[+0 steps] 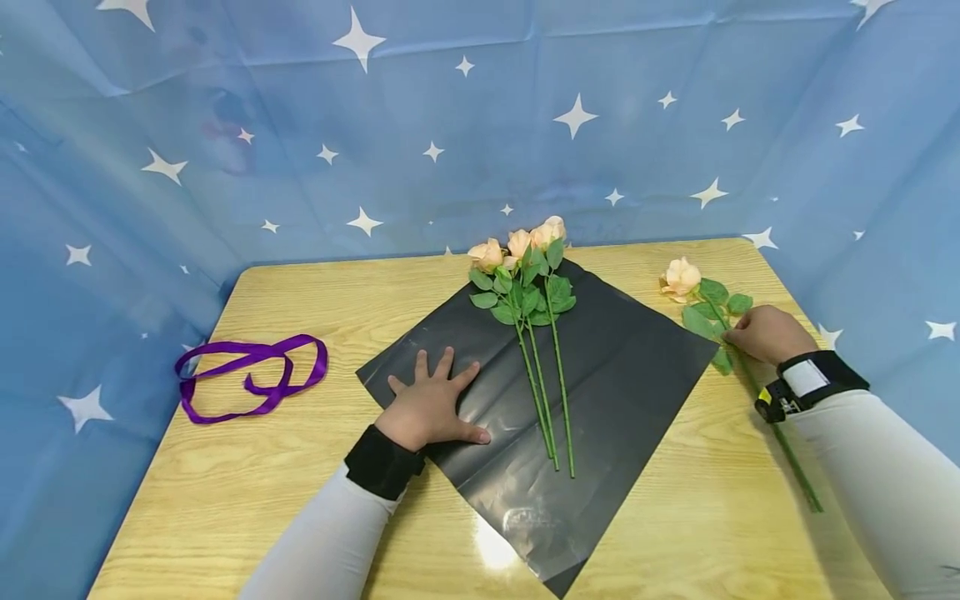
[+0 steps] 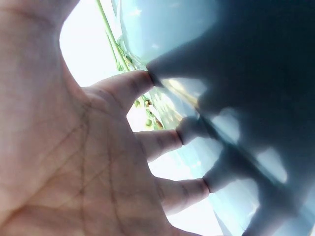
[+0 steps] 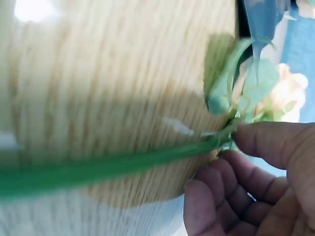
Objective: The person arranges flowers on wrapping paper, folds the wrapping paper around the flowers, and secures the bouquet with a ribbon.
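Observation:
On the right side of the table, my right hand [image 1: 772, 335] pinches the stem of a single peach rose [image 1: 681, 280] between thumb and fingers. Its green stem [image 3: 113, 169] runs back under my wrist in the right wrist view. My left hand [image 1: 431, 406] rests with fingers spread on the left part of a sheet of black wrapping paper [image 1: 622, 367]. Several peach roses [image 1: 517, 243] lie on that sheet, blooms at its far corner and stems toward me. In the left wrist view the fingertips [image 2: 142, 78] touch the glossy sheet.
A loosely looped purple ribbon [image 1: 258, 354] lies at the left of the wooden table [image 1: 247, 492]. Blue cloth [image 1: 420, 108] with white stars hangs behind the table and at both sides. The sheet's near corner points toward me.

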A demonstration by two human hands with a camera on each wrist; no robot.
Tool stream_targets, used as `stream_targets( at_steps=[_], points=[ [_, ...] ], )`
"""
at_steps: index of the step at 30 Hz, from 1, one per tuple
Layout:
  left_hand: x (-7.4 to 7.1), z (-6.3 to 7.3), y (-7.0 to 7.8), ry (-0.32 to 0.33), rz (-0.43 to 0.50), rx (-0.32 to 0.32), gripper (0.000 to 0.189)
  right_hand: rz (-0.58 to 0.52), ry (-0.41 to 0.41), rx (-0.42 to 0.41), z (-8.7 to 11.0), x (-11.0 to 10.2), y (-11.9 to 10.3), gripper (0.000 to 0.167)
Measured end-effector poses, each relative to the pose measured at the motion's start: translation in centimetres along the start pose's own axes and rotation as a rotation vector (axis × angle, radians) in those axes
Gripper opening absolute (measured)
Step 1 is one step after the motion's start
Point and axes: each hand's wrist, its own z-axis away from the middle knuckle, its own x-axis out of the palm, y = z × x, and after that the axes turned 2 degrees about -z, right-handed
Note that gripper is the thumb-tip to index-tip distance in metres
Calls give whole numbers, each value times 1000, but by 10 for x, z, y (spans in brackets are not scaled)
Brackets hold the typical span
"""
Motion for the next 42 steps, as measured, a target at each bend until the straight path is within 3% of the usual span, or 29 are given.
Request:
stream_targets(
  at_steps=[7, 13, 17, 21, 25, 29, 31, 35, 42],
  points=[
    [-1, -1, 3, 9, -10, -2, 108, -23, 56, 62, 1, 2, 1, 45],
    [-3, -2, 4, 8, -9, 1, 107, -177, 126, 120, -1, 4, 3, 35],
    [-3, -1, 5, 8, -6, -2, 107, -283, 126, 157, -1, 8, 5, 46],
    [-3, 0, 4, 10, -6, -3, 107, -450, 121, 180, 1, 9, 2, 55],
    [-3, -1, 4, 13, -7, -2, 107, -720, 46, 101, 4, -1, -10, 47],
    [-3, -1, 3, 15, -3, -4, 107, -1120, -76, 19, 9, -22, -41, 31],
    [-4, 0, 3, 13, 0, -6, 108, -1269, -114, 7, 11, -31, -64, 25],
    [-5, 1, 2, 15, 0, -7, 108, -1276, -128, -56, 14, -42, -117, 27],
    [-1, 1, 2, 8, 6, -2, 107, -1109, -142, -153, 0, -30, -197, 34]
  ],
)
